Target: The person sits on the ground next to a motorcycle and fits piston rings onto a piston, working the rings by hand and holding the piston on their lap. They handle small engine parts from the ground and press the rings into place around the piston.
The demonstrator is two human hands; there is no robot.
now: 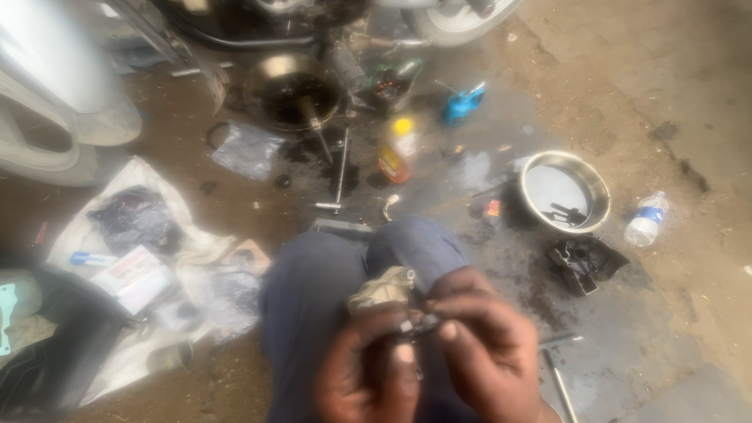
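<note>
Over my knees, in dark blue trousers (313,298), I hold a small dull-tan metal part (384,288), lumpy like a casting. My left hand (364,368) is clenched around its lower end, thumb pressed on top. My right hand (478,345) pinches a small dark piece (419,325) against it with fingertips; it is too blurred to say what the piece is. The ground is gritty concrete, stained black with oil. A round shiny metal pan (599,176) sits to my right, a clear plastic bottle (646,219) beside it. A yellow-capped bottle (399,149) stands ahead, near a thin steel rod (341,168).
</note>
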